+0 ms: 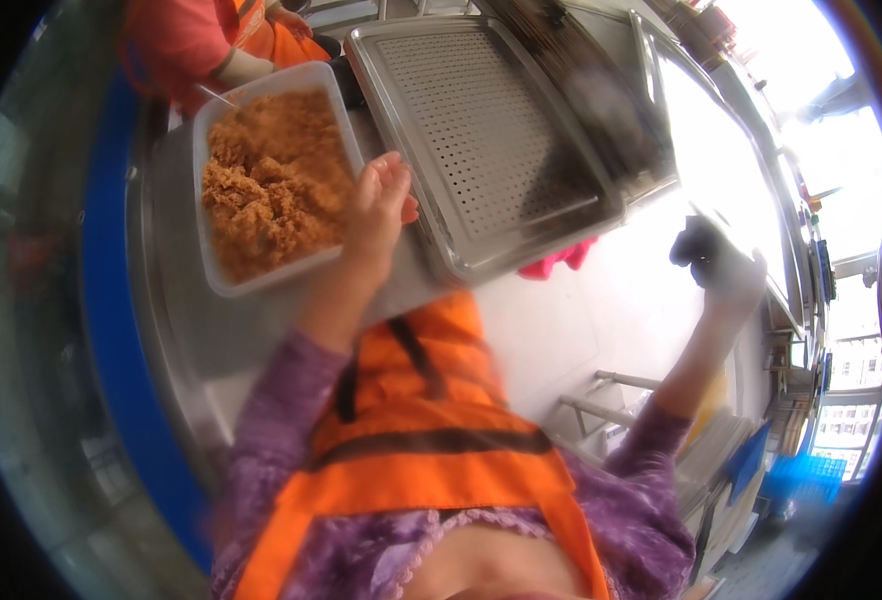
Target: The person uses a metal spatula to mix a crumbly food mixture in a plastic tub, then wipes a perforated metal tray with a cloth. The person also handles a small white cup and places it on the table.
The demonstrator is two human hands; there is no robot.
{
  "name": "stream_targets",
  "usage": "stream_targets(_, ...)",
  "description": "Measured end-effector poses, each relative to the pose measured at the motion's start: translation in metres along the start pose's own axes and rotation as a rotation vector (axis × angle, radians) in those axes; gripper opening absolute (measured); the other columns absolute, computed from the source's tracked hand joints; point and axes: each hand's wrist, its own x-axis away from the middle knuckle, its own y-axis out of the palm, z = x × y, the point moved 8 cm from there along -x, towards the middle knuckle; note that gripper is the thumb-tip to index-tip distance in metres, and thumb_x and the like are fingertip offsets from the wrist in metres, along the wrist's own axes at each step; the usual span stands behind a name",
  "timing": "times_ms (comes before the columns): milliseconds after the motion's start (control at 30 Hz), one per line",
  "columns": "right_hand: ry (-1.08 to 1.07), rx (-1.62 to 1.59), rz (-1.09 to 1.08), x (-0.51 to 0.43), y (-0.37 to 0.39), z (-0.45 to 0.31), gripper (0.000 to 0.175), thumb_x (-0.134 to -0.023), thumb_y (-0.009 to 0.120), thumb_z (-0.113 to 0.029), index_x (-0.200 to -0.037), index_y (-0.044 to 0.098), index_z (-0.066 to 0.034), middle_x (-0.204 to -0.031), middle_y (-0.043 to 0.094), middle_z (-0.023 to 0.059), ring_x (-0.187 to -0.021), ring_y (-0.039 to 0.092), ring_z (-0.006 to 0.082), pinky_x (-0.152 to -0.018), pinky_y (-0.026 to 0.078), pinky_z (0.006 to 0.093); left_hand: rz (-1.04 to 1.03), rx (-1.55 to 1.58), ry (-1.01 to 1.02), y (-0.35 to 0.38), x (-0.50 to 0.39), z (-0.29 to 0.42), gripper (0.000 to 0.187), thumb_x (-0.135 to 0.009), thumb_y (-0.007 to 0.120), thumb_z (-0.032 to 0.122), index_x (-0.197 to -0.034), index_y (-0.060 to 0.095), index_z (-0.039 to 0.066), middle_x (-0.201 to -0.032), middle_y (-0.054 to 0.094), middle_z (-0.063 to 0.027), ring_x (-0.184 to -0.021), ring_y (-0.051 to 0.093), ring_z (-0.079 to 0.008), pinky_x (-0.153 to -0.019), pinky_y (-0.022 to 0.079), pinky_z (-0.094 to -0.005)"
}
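Note:
My left hand (388,195), bare with its fingers loosely curled, is between a plastic tub and a perforated metal tray; nothing shows in it. The translucent tub (215,279) holds a heap of brown, crumbly food (261,187). A metal utensil handle (215,95) sticks out at its far left corner. The stainless tray (478,127) has rows of small holes and a raised rim. Out to the right, my blurred right hand (741,274) is at a small dark object (696,244) and appears to grip it. What that object is cannot be made out.
Tub and tray rest on a metal worktable (178,225). Across it stands a person in an orange apron (246,30). A glaring white panel (726,165) is near my right hand. Pink material (561,259) shows below the tray, and a blue crate (805,476) sits at lower right.

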Motion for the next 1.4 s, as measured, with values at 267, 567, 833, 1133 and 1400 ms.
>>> stream_targets(267, -0.001, -0.24, -0.554, -0.028, 0.052, 0.004, 0.047, -0.098, 0.041, -0.034, -0.113, 0.054, 0.0079, -0.095, 0.064, 0.0162, -0.082, 0.063, 0.0243, -0.069, 0.053, 0.0294, -0.03, -0.159, -0.073, 0.005, -0.01, -0.05, 0.037, -0.095, 0.051, 0.026, -0.124, 0.05, 0.002, -0.109, 0.055, -0.0025, -0.08, 0.051, -0.0088, -0.072, 0.047, -0.0247)
stream_targets(567, -0.12, 0.046, -0.195, -0.006, 0.074, 0.054, 0.039, -0.092, 0.057, -0.021, -0.122, 0.054, 0.0044, -0.103, 0.065, 0.0153, -0.092, 0.065, 0.0223, -0.079, 0.053, 0.0285, 0.187, -0.581, 0.19, -0.009, -0.063, -0.088, 0.043, -0.087, 0.059, 0.021, -0.124, 0.05, 0.0, -0.121, 0.054, -0.0159, -0.108, 0.053, -0.028, -0.095, 0.042, -0.0407)
stream_targets(833, -0.301, 1.32, -0.395, 0.025, 0.187, 0.198, 0.064, -0.087, 0.059, -0.034, -0.134, 0.037, 0.0041, -0.137, 0.038, 0.0284, -0.128, 0.035, 0.0411, -0.108, 0.025, 0.0495, 0.298, -0.887, 0.39, 0.011, -0.1, -0.093, 0.063, -0.09, 0.054, 0.019, -0.139, 0.025, -0.007, -0.144, 0.027, -0.0266, -0.135, 0.026, -0.0376, -0.112, 0.021, -0.0434)
stream_targets(1133, -0.856, 1.372, -0.319, -0.094, 0.307, 0.228, 0.042, -0.085, 0.058, -0.024, -0.115, 0.051, 0.0044, -0.113, 0.054, 0.0225, -0.109, 0.049, 0.0395, -0.091, 0.041, 0.0477, 0.236, -0.772, 0.239, 0.006, -0.095, -0.116, 0.063, -0.095, 0.043, 0.017, -0.145, 0.011, -0.006, -0.151, 0.012, -0.0262, -0.142, 0.011, -0.0356, -0.116, 0.011, -0.0402)
stream_targets(1400, -0.814, 1.015, -0.475, -0.221, 0.49, 0.257, 0.037, -0.086, 0.054, -0.022, -0.11, 0.054, 0.0061, -0.108, 0.059, 0.0295, -0.097, 0.058, 0.0443, -0.088, 0.045, 0.0498, 0.194, -0.798, 0.141, 0.013, -0.086, -0.1, 0.063, -0.094, 0.045, 0.013, -0.144, 0.013, -0.007, -0.15, 0.016, -0.0261, -0.141, 0.016, -0.0354, -0.116, 0.016, -0.0406)
